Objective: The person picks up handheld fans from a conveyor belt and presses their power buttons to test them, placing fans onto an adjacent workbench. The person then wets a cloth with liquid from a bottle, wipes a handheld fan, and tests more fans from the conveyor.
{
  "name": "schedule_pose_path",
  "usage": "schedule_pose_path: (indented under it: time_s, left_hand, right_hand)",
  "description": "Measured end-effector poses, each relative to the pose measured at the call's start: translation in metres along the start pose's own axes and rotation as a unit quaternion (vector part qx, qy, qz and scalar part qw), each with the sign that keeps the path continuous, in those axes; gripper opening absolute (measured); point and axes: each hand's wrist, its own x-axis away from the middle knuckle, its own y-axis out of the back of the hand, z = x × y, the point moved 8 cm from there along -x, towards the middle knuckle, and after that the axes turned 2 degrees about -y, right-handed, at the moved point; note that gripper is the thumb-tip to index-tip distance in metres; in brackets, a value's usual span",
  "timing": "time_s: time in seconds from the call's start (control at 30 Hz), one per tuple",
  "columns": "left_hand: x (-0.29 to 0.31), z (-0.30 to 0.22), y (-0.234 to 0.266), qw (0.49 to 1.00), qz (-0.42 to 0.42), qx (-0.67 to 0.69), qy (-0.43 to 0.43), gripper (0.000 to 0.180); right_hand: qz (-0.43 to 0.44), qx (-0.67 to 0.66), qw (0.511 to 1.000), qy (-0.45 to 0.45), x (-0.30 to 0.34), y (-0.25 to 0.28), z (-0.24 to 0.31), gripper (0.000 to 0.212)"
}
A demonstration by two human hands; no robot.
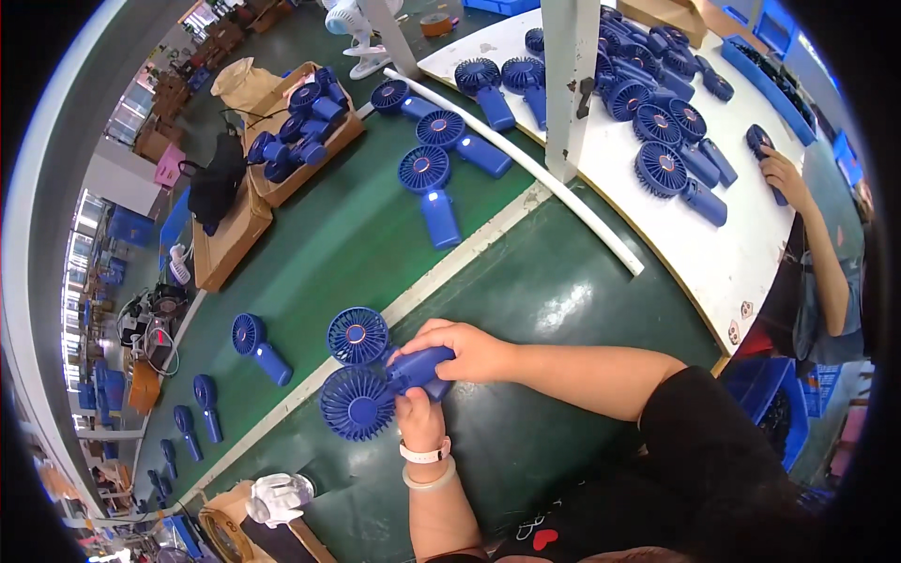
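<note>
Both hands meet over the green worktop. The right hand has its fingers curled shut round the handle of a blue handheld fan, whose round head lies just left of them. The left hand pinches the same handle from below. A second fan lies just above the fingers. This looks like a handling or checking step; turning the fan calls for a firm grip.

Your right grip and left grip both clasp the handle of a blue handheld fan over the green table.
</note>
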Motion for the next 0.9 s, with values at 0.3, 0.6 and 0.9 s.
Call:
schedule_pose_path:
  time_s: [0.3,0.6,0.9]
  left_hand:
    - [0.001,0.001,-0.002,1.000,0.005,0.007,-0.002,0.074]
    - [-0.001,-0.008,-0.004,1.000,-0.007,0.009,-0.016,0.069]
    - [-0.001,0.004,-0.003,1.000,-0.004,0.006,-0.027,0.071]
  right_hand:
    - [0.016,0.014,1.000,-0.004,0.001,0.001,-0.002,0.048]
    - [-0.013,0.125,0.990,0.066,0.001,-0.002,0.010,0.064]
    - [0.005,0.239,0.966,0.098,0.011,-0.008,0.024,0.043]
